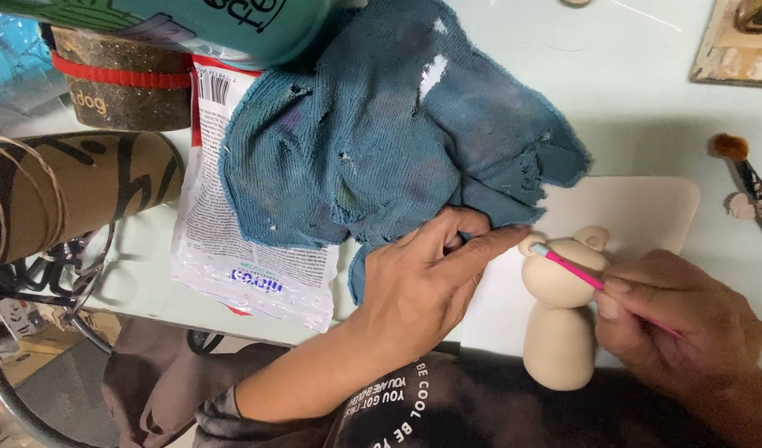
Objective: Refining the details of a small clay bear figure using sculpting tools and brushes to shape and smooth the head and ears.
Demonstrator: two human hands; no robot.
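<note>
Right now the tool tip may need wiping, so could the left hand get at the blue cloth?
Probably yes. The left hand lies right at the lower edge of the blue cloth, its forefinger stretched to the clay figure. Nothing lies between hand and cloth.

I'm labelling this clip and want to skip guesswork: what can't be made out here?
All in the head view:
- Pink tool: its rear is buried in the right hand.
- Clay figure: the far side faces away.
- Brush: handle cut off by the right edge.
- White packet: partly covered by the blue cloth.
- Left hand: its curled fingers hide whatever they press.
</note>
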